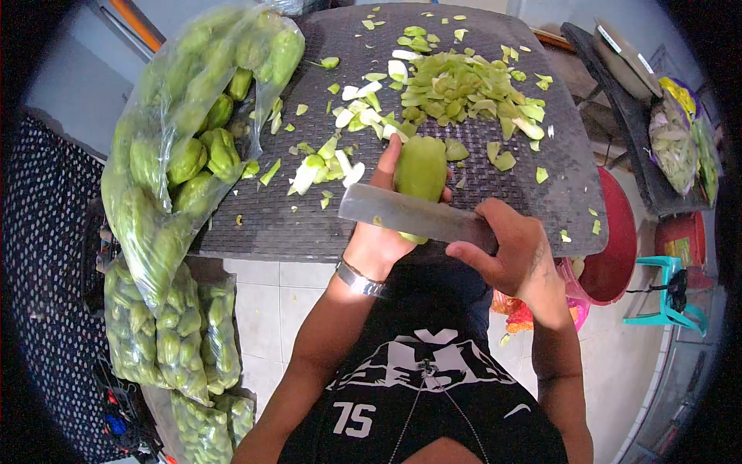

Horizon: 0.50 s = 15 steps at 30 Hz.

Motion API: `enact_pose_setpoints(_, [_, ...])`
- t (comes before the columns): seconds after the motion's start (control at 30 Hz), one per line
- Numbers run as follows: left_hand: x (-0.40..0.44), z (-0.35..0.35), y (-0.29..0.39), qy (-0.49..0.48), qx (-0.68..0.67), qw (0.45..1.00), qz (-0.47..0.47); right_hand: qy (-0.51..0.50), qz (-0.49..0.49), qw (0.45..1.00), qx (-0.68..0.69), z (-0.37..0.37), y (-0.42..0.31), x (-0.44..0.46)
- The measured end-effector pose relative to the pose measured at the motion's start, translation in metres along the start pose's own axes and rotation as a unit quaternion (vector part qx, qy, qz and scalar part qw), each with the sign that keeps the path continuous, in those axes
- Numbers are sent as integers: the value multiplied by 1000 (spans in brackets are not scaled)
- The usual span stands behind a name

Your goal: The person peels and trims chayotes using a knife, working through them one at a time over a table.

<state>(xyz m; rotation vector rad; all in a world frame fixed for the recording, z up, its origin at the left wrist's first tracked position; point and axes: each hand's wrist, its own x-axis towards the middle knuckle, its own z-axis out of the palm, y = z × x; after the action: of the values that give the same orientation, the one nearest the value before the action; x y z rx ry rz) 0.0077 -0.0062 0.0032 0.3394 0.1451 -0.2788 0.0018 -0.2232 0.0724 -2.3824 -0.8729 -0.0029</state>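
A pale green chayote [421, 166] rests in my left hand [380, 241], its thumb raised along the left side and fingertips showing on the right. My right hand [516, 251] is closed around the handle end of a broad-bladed knife [410, 212]. The blade lies across the lower part of the chayote and over my left palm; whether its edge touches the skin I cannot tell. Just beyond my hands, a heap of green peelings [456, 89] lies on the dark woven table [309, 224]. Thicker pale cut pieces [359, 112] are scattered to its left.
A large clear plastic bag [139, 209] of chayotes slumps over the table's left side. More filled bags [174, 332] are below it. On the right stand a red tub [614, 232], a teal stool [665, 298] and a side table [618, 100] holding bagged goods.
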Motion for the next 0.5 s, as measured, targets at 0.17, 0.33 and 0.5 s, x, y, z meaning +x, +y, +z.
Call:
enact_pose_setpoints(0.17, [-32, 2, -14, -31, 121, 991, 48, 24, 30, 997, 73, -9, 8, 8])
enact_pose_setpoints(0.33, [-35, -2, -18, -52, 272, 958, 72, 1, 18, 999, 50, -22, 7, 9])
enact_pose_setpoints(0.5, [-41, -5, -32, -16, 348, 934, 85, -52, -92, 994, -29, -21, -8, 6])
